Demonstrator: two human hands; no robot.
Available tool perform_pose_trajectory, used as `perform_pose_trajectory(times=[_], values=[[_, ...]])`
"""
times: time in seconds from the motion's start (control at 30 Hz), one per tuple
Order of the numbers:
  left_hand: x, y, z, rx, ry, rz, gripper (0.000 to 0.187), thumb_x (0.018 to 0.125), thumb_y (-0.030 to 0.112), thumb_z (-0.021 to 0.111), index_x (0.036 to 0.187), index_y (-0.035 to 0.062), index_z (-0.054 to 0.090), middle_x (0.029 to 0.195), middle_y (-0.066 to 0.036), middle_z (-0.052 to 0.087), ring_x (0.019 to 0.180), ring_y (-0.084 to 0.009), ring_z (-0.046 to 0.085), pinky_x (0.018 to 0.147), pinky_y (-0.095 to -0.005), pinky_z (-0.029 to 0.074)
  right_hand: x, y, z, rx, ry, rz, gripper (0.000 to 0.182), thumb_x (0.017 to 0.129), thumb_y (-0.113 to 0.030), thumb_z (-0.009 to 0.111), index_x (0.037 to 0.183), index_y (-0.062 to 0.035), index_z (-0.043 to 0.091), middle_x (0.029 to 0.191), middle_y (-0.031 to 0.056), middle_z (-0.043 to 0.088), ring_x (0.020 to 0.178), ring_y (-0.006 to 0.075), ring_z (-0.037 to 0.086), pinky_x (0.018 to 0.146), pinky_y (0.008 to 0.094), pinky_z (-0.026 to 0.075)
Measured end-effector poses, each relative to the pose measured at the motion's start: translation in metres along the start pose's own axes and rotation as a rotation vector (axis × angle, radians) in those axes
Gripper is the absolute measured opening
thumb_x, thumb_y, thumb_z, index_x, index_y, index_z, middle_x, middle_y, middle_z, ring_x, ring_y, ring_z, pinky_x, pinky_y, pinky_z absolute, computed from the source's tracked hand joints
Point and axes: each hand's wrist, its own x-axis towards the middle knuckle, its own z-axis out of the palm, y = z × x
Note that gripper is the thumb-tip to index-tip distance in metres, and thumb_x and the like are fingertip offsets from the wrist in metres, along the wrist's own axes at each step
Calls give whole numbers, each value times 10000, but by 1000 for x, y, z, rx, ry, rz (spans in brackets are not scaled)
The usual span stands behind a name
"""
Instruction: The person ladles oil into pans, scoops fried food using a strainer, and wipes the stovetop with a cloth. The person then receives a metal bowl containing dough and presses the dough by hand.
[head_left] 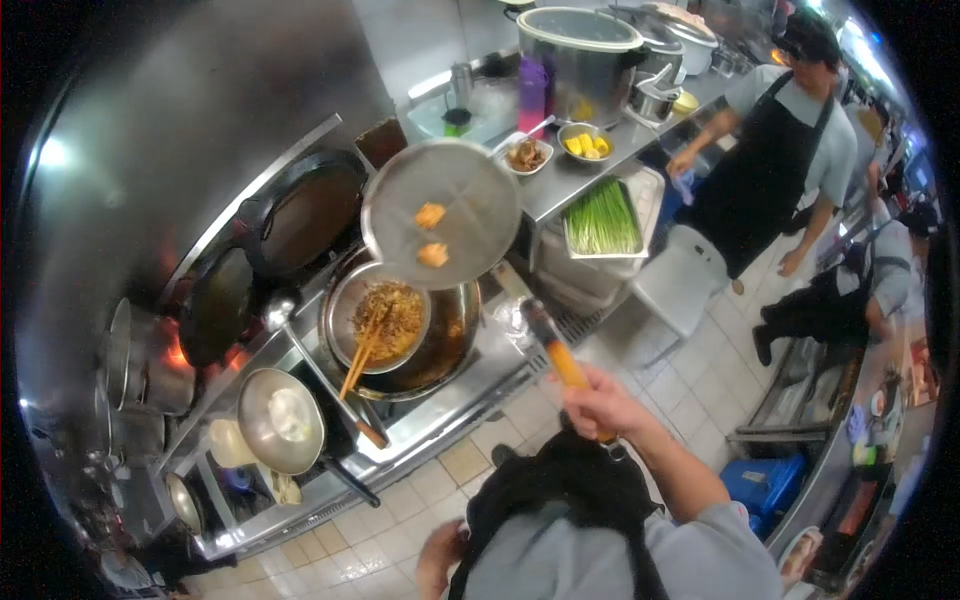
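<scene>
My right hand [605, 403] is wrapped round the orange-brown handle [565, 365] of a large round skimmer. The skimmer's flat mesh disc [440, 190] is held above the stove, with two fried orange-brown pieces [431, 254] on it. Just below the disc, partly covered by it, a metal bowl or strainer [340, 310] holds brown crumbly food [388, 318]. Wooden chopsticks [366, 350] rest in that food. The bowl sits over a wide wok [455, 352] with dark liquid. My left hand [440, 556] hangs low beside my apron, away from the stove; its fingers are mostly hidden.
A ladle [300, 335] lies across the stove edge, left of the wok. A small pan [280, 420] has its handle jutting over the front edge. Dark woks [305, 215] stand behind. A tray of green stalks [602, 218] is at right, near a co-worker [775, 165] and a chair [680, 275].
</scene>
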Motion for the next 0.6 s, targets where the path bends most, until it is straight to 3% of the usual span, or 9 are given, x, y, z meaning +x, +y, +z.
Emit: perform_pose_trajectory(times=[0.03, 0.07, 0.13, 0.2, 0.33, 0.37, 0.4, 0.5, 0.6], values=[[15, 13, -12, 15, 96, 118, 357, 895, 208, 592, 1204, 30, 601, 995, -226, 666, 906, -315, 666, 801, -405, 517, -2, -6, -5, 3, -1, 5, 377, 932, -128, 556, 1281, -35, 447, 620, -2, 442, 419, 89, 414, 374, 241, 348], [10, 109, -58, -100, 44, -123, 347, 890, 189, 622, 1197, 29, 599, 975, -190, 671, 842, -287, 673, 750, -370, 528, -2, -13, -11, 3, 60, -27, 370, 929, -119, 550, 1273, -28, 449, 617, 0, 444, 417, 93, 418, 373, 243, 349], [39, 152, -62, -131, 406, 180, 319, 889, 148, 630, 1190, 41, 622, 950, -147, 682, 751, -207, 651, 688, -310, 510, 3, -25, -31, -28, 163, -80, 361, 919, -102, 538, 1256, -7, 451, 608, 6, 451, 410, 104, 423, 370, 256, 351], [79, 204, -66, -167, 686, 466, 318, 869, 135, 660, 1168, 30, 634, 938, -138, 685, 761, -189, 648, 713, -294, 515, 6, -41, -51, -51, 211, -94, 354, 916, -106, 543, 1244, -5, 457, 608, 7, 453, 410, 105, 423, 369, 260, 351], [152, 307, -89, -171, 788, 545, 299, 864, 144, 670, 1136, 21, 650, 970, -135, 692, 855, -192, 677, 775, -295, 533, 16, -72, -108, -117, 301, -124, 311, 909, -120, 560, 1189, -9, 482, 610, 7, 454, 411, 105, 418, 370, 266, 348], [181, 321, -89, -296, 787, 566, 317, 876, 184, 646, 1153, 31, 638, 1029, -177, 677, 898, -268, 681, 771, -334, 543, 17, -80, -122, -126, 281, -112, 311, 909, -120, 560, 1189, -9, 482, 610, 7, 454, 411, 105, 418, 370, 266, 348], [202, 339, -93, -340, 797, 504, 333, 864, 188, 655, 1162, 39, 636, 1046, -170, 678, 911, -269, 680, 790, -338, 540, 19, -89, -136, -89, 289, -120, 293, 908, -125, 564, 1168, -13, 488, 611, 7, 454, 411, 104, 414, 371, 266, 349], [275, 364, -97, -393, 870, 446, 348, 849, 184, 667, 1165, 41, 633, 1057, -164, 679, 920, -266, 680, 820, -346, 533, 31, -121, -174, -115, 267, -137, 268, 908, -134, 567, 1139, -20, 492, 611, 5, 453, 412, 102, 403, 377, 262, 355], [331, 376, -110, -257, 951, 432, 356, 845, 153, 675, 1177, 36, 621, 1047, -164, 688, 894, -220, 690, 793, -318, 540, 47, -140, -203, -255, 279, -143, 292, 914, -138, 557, 1163, -7, 479, 633, 10, 471, 422, 101, 421, 383, 264, 369]])
